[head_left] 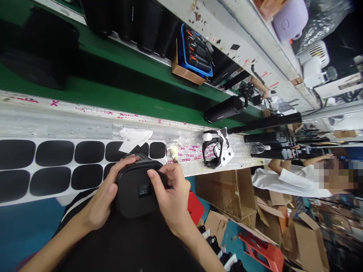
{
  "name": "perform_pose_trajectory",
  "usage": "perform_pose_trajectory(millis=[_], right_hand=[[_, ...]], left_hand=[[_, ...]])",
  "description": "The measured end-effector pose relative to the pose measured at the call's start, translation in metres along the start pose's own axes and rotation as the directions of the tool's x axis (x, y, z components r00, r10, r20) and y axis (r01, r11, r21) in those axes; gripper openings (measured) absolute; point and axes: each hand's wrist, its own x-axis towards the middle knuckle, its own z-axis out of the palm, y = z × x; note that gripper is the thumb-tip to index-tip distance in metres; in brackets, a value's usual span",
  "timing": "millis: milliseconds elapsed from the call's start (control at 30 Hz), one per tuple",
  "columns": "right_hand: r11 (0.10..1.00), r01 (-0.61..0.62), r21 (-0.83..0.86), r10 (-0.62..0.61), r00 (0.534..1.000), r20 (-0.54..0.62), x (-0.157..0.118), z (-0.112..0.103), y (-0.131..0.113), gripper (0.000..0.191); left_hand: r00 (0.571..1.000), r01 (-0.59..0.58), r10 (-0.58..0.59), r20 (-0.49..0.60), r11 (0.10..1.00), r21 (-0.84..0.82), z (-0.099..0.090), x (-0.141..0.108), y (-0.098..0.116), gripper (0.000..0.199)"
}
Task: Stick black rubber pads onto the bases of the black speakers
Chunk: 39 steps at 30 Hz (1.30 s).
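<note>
Black device (129, 200) end-on and close in, one rounded-square face upward, between the two hands. That face looks wider side to side. Body length below it merges with dark clothing, so the long axis cannot be told.

Left hand (98, 207) cupped, partly open, round the device's left side: thumb at the edge, fingers reaching over the grille (141, 158) on the far side. Right hand (174, 196) half closed at the right far corner, thumb laid on the face, other fingers bent at the rim. It has hold of that corner; anything thin pinched there is hidden. Both hands touch, so neither is nearer overall; the right thumb is the closer to the small dark window (144, 190) (print in it too small to read). Right fingers cover part of the rim.

Around the device: black rounded pads (87, 176) on white backing to its left; crumpled paper (134, 138) just beyond it; clear bottle (193, 139) and black strap loop (205, 151) beyond to the right. Farther out past the ledge, green surface (127, 98). Red piece (195, 207) right of it, past the right wrist; cardboard box (238, 189) farther right.
</note>
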Motion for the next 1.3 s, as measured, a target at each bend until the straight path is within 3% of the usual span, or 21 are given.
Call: perform_pose_trajectory(millis=[600, 1033, 1300], right_hand=[[1.000, -0.014, 0.011, 0.014, 1.000, -0.016, -0.0025, -0.0004, 0.0016, 0.022], [0.998, 0.045, -0.041, -0.047, 0.998, -0.029, -0.0013, -0.0009, 0.0007, 0.021], [0.998, 0.042, -0.050, -0.044, 0.999, -0.031, -0.0019, -0.0006, 0.0010, 0.021]], left_hand=[[1.000, -0.021, 0.020, 0.013, 1.000, 0.023, -0.0011, -0.0002, 0.0002, 0.052], [1.000, -0.018, 0.018, 0.011, 0.999, 0.036, -0.0013, 0.0002, -0.0025, 0.052], [0.999, -0.037, 0.035, 0.032, 0.998, 0.059, -0.0012, 0.0020, 0.0007, 0.060]])
